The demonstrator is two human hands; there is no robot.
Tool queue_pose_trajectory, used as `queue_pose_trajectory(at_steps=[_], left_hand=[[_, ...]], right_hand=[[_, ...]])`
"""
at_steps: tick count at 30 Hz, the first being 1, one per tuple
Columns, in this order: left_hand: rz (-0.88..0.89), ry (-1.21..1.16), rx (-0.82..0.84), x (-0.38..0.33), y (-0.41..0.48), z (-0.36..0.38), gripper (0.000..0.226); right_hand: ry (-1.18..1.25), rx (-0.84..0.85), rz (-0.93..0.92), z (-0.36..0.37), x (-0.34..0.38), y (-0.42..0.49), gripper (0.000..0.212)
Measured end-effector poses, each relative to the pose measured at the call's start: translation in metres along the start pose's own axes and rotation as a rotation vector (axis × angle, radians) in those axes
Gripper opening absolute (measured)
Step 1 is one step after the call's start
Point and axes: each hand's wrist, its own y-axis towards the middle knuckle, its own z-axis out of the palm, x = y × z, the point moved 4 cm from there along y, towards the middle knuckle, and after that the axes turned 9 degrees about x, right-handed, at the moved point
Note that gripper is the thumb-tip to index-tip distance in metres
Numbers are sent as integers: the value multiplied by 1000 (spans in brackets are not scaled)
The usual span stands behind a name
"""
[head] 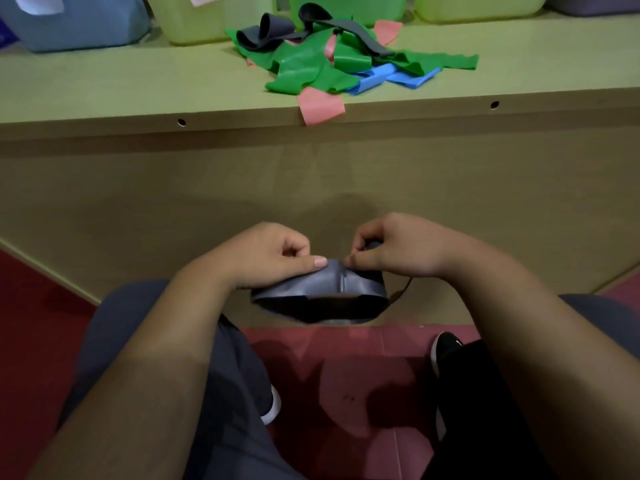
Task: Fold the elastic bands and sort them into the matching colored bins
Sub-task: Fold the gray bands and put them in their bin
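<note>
I see my left hand (266, 254) and right hand (391, 249) both pinching the folded dark grey rubbery elastic band (322, 289); I judge its springiness could undo the fold if either pinch slackens.

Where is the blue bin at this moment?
Head view, top left: the blue bin stands on the table, left of a yellow-green bin.

**Colours in front of me**

The grey band (322, 285) I hold is plain dark slate. On the pale green shelf (104, 81) lies a pile — green bands (304, 67), a blue band (391, 77), pink bands (320, 105), more dark grey bands (266, 31). Behind stand a blue bin (79, 26) and yellow-green bins (194, 22). The floor (346, 375) is red.
</note>
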Motion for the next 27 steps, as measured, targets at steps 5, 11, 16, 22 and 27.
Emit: queue_pose_trajectory(at_steps=[5,11,16,22,27], left_hand=[[-47,-63,100,3,-1,2,62],[-13,-69,68,14,0,4,50],[-70,-20,11,20,1,4,49],[-26,-20,-185,19,8,5,35],[48,-491,-287,0,11,14,20]], right_hand=[[85,84,-26,0,-6,1,25],[259,22,-129,3,-10,6,19],[377,-28,-149,4,-10,6,17],[537,-92,-123,9,-8,10,21],[557,-190,-106,11,-9,15,14]])
